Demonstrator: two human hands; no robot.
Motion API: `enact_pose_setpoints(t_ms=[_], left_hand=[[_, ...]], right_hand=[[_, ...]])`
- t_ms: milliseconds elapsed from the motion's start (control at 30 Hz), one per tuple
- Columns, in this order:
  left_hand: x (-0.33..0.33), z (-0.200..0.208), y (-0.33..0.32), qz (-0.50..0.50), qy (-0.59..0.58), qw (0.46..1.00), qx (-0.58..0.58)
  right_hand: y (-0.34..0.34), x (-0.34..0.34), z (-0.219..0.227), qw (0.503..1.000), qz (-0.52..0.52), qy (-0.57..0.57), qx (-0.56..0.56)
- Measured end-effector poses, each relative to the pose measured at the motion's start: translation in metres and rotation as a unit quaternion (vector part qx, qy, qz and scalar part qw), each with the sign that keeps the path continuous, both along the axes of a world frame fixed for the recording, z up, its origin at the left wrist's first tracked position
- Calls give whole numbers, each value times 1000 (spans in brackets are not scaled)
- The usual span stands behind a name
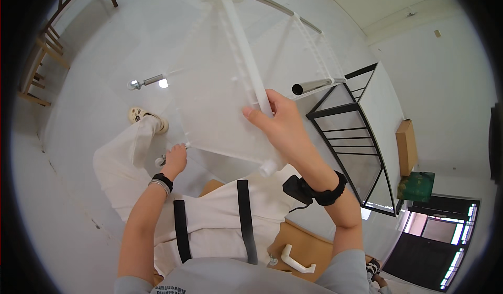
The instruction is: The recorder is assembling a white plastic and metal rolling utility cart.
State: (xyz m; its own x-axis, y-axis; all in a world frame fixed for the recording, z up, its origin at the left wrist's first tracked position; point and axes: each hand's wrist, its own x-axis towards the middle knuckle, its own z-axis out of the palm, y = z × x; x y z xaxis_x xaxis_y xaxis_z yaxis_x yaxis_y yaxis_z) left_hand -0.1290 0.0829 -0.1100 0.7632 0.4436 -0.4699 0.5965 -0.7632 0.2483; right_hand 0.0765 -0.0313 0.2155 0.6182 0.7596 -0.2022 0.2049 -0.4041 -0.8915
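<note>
Presently, the right hand is gripping a translucent white plastic rack, the left hand a pale round caster (partly hidden) by the rack's lower-left corner.

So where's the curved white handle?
Near the head view's bottom edge, right of centre: the curved white handle lies on a brown surface, beside the right sleeve.

A furnished indoor room, home or office unclear: smooth pale-grey floor, white wall, slender-legged brown wooden furniture, white rectangular surface on a black metal frame.
</note>
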Motion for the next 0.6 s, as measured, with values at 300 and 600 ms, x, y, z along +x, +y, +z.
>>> enact_pose_setpoints(t_ms=[300,600], left_hand=[[-10,-24,14,13,13,998,-54],[-7,-21,9,-29,34,998,-48]], right_hand=[[-12,20,16,997,41,-20,-63],[-42,56,7,989,-113,34,89]])
